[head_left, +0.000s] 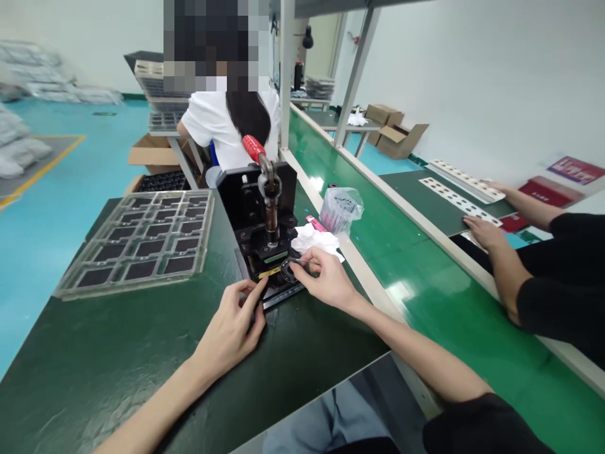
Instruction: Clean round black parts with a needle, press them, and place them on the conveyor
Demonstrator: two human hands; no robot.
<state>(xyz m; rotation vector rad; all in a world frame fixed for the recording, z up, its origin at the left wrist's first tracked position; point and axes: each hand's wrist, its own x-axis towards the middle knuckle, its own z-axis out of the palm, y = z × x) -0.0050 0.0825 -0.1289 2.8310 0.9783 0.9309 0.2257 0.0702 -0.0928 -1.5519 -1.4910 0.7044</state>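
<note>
Pinching a small dark round piece (286,271) between thumb and fingertips, the person's right hand (327,277) is at the right front of a black clamp (258,236). The piece lies just off the right fingertips, low in the clamp, so the right hand is the nearer one. Facing it, the left hand (240,318) has its fingers curved and parted, the thumb at the near edge of the clamp's base and the forefinger at the near end of a yellow strip (269,273); whether they grip anything cannot be told. The strip's long axis runs between the hands, from the left forefinger toward the round piece.

Directly beyond both hands the clamp's post stands upright, its red handle (254,148) slanting up and back above them. The base's front edge runs slantwise, farther away toward the right hand.

Beyond and left of the left hand, well apart, a clear tray (137,285) of dark squares lies on the worktop (118,347); a stretch of surface separates hand and tray. Just beyond the right hand sit a white cloth (312,238) and a plastic bag (347,205), and to its right runs a pale rail (385,299) beside a green belt (425,277).
</note>
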